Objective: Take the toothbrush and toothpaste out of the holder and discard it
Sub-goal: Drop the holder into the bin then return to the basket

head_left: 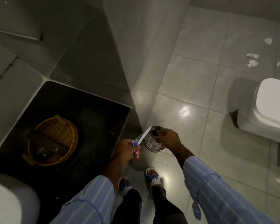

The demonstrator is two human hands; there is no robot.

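My left hand point(126, 151) is closed around a small red, white and blue toothpaste tube point(135, 149) together with a long white toothbrush point(144, 134), whose far end reaches over the rim of a round steel bin point(150, 143) on the floor. My right hand point(167, 139) hovers over the bin with its fingers pinched on a small dark part point(154, 135) at the bin's top; I cannot tell whether that is a lid knob. A wicker basket point(58, 131) with a dark box-like holder point(45, 143) in it sits on the black counter point(90, 120) to the left.
A white toilet point(268, 110) stands at the right. Crumpled tissue scraps point(184, 111) lie scattered on the tiled floor. A tiled wall corner point(136, 94) rises just behind the bin. A white basin edge point(8, 201) shows at lower left. My slippered feet point(152, 175) stand close to the bin.
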